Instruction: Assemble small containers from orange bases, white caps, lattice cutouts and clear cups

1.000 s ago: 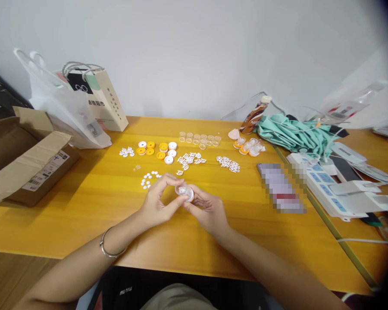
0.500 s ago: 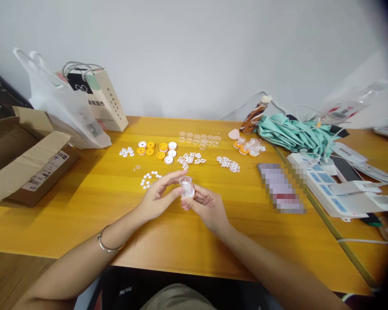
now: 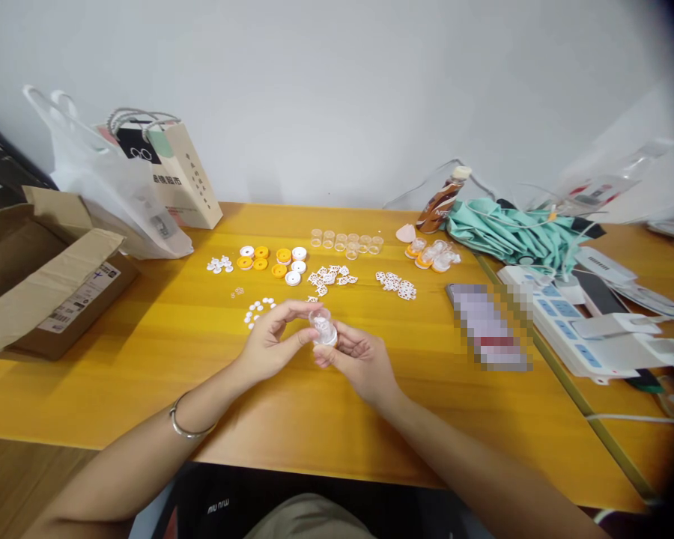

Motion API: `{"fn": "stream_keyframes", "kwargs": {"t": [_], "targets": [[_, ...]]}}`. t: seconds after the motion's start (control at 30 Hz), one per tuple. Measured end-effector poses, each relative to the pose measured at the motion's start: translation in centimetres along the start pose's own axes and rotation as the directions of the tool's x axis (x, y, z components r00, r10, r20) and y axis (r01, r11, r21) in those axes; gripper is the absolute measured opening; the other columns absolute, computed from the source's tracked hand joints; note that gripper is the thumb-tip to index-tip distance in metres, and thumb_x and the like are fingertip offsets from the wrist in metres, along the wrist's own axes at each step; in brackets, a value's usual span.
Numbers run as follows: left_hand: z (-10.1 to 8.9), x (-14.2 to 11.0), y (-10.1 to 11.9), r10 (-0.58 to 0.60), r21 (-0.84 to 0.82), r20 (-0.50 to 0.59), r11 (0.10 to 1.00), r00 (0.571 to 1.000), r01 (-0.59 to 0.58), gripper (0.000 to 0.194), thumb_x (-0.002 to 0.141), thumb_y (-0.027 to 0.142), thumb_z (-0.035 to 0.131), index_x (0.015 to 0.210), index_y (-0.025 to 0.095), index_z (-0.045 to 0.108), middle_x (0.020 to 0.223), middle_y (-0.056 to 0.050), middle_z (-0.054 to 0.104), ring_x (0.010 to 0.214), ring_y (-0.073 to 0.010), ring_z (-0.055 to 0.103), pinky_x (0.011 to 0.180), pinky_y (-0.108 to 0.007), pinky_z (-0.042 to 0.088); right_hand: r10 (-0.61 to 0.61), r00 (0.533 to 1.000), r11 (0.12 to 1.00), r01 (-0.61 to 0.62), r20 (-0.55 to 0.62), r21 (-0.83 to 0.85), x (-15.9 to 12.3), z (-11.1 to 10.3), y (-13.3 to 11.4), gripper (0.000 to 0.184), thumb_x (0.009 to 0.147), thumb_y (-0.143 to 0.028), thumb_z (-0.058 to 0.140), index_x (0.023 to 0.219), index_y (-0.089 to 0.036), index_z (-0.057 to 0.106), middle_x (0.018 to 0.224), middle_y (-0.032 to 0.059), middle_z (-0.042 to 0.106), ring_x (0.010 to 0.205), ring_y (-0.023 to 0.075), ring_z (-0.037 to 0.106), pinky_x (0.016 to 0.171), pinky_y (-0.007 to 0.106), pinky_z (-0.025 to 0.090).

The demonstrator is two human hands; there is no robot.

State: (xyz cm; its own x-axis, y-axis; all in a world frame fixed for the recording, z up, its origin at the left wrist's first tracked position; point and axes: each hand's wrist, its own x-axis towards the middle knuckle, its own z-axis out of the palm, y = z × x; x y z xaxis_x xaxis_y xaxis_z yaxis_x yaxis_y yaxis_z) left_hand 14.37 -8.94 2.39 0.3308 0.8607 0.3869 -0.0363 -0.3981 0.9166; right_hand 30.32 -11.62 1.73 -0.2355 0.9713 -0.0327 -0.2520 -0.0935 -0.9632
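My left hand (image 3: pixel 272 340) pinches a small clear plastic cup (image 3: pixel 318 317) between thumb and fingers. Directly below it, my right hand (image 3: pixel 365 359) grips a round white base (image 3: pixel 326 337) with a trace of orange at its lower edge. The cup leans left over the base; whitish parts show through it, too small to make out. Beyond my hands lie white lattice-like plastic pieces (image 3: pixel 326 278), and to the left of them white and orange round caps (image 3: pixel 281 257). Small white discs (image 3: pixel 254 308) lie beside my left hand.
Clear cups (image 3: pixel 341 242) stand in a row farther back. Orange-based assembled pieces (image 3: pixel 427 260) sit near a drink bottle (image 3: pixel 445 201). A phone (image 3: pixel 486 326) and a power strip (image 3: pixel 567 322) lie right. An open cardboard box (image 3: pixel 90 299) and bags (image 3: pixel 194 176) stand left.
The clear cup has tilted slightly to the left over the base. Both hands stay in nearly the same place.
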Motion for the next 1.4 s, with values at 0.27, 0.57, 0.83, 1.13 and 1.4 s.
{"fn": "stream_keyframes", "kwargs": {"t": [0.27,0.57,0.83,1.13,1.4], "targets": [[-0.3,0.0,-0.2,-0.034,-0.030,0.037,0.999,0.999,0.035,0.027,0.080,0.023,0.061,0.107,0.017,0.058,0.102,-0.009,0.063,0.098,-0.0196,0.058,0.089,-0.032,0.043,0.044,0.998,0.999,-0.044,0.041,-0.005,0.0,-0.1,-0.2,0.031,0.063,-0.028,0.074,0.092,-0.019,0.067,0.063,-0.0029,0.064,0.054,0.0087,0.057,0.057,0.024,0.052],[0.3,-0.4,-0.2,-0.013,-0.079,-0.041,0.997,0.999,0.010,0.026,0.079,0.025,0.062,0.103,0.015,0.056,0.095,-0.009,0.061,0.092,-0.0190,0.058,0.084,-0.032,0.044,0.032,0.997,0.999,-0.032,0.069,-0.010,-0.1,-0.1,-0.3,0.033,0.064,-0.029,0.074,0.094,-0.019,0.067,0.066,-0.0028,0.064,0.054,0.0088,0.056,0.057,0.024,0.051],[0.5,-0.7,-0.8,0.252,0.191,-0.082,0.954,0.964,-0.233,0.028,0.076,0.020,0.064,0.103,0.017,0.057,0.093,-0.009,0.061,0.092,-0.0209,0.055,0.085,-0.037,0.041,-0.089,0.993,0.991,0.096,0.077,-0.091,-0.3,0.0,-0.3,0.024,0.070,-0.027,0.069,0.092,-0.021,0.065,0.072,-0.0025,0.060,0.062,0.0092,0.054,0.061,0.022,0.047],[-0.2,-0.4,-0.6,0.091,0.033,0.025,0.995,0.996,-0.092,0.026,0.076,0.019,0.065,0.100,0.017,0.056,0.091,-0.006,0.057,0.087,-0.0170,0.055,0.080,-0.032,0.042,0.006,0.997,1.000,-0.004,0.079,-0.027,-0.3,-0.1,0.0,0.029,0.065,-0.028,0.073,0.092,-0.020,0.066,0.065,-0.0033,0.063,0.055,0.0087,0.055,0.056,0.023,0.048],[-0.1,0.1,-0.4,-0.148,-0.365,0.236,0.902,0.960,0.229,0.032,0.087,0.032,0.052,0.116,0.018,0.053,0.104,-0.011,0.063,0.091,-0.0187,0.060,0.079,-0.031,0.045,0.155,0.971,0.960,-0.192,0.184,0.204,0.2,-0.4,0.4,0.027,0.062,-0.037,0.075,0.072,-0.014,0.066,0.058,0.0000,0.067,0.048,0.0088,0.060,0.049,0.020,0.047]]}}
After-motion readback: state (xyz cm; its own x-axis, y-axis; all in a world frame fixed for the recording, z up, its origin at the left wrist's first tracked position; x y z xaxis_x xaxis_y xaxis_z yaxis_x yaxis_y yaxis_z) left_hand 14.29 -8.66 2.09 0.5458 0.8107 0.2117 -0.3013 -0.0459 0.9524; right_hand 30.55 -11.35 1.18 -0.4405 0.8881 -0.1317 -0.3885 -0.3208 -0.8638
